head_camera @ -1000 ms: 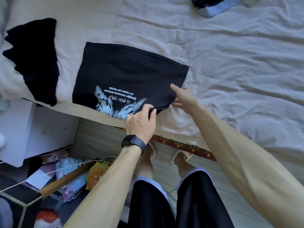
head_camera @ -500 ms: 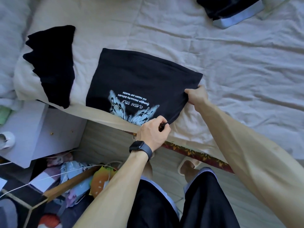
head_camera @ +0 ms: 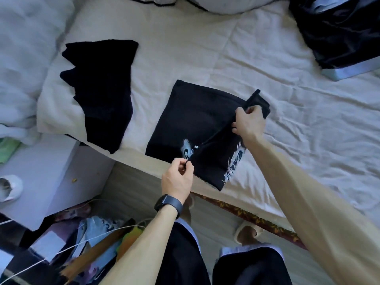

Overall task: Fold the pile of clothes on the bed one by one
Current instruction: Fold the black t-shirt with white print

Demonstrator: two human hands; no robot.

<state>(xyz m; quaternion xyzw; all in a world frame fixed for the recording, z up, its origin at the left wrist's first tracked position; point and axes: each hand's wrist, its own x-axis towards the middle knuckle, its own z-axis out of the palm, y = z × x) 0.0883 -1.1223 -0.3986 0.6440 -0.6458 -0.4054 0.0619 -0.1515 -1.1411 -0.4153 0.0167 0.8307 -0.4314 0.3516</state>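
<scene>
A black T-shirt with a pale blue print lies near the bed's front edge, its right side raised and turned leftward over itself. My left hand pinches the near end of the raised edge, a dark watch on its wrist. My right hand grips the far end of the same edge. A stack of folded black clothes rests to the left on the bed. The pile of dark clothes with a light blue band sits at the far right corner.
The cream sheet covers the bed. A white pillow or duvet lies at far left. A white bedside cabinet stands beside the bed, with clutter on the floor below. My legs and slippers stand at the bed's edge.
Both hands have lifted the shirt's right edge and carried it leftward over the shirt, covering part of the print. The view has shifted, showing more of the bed.
</scene>
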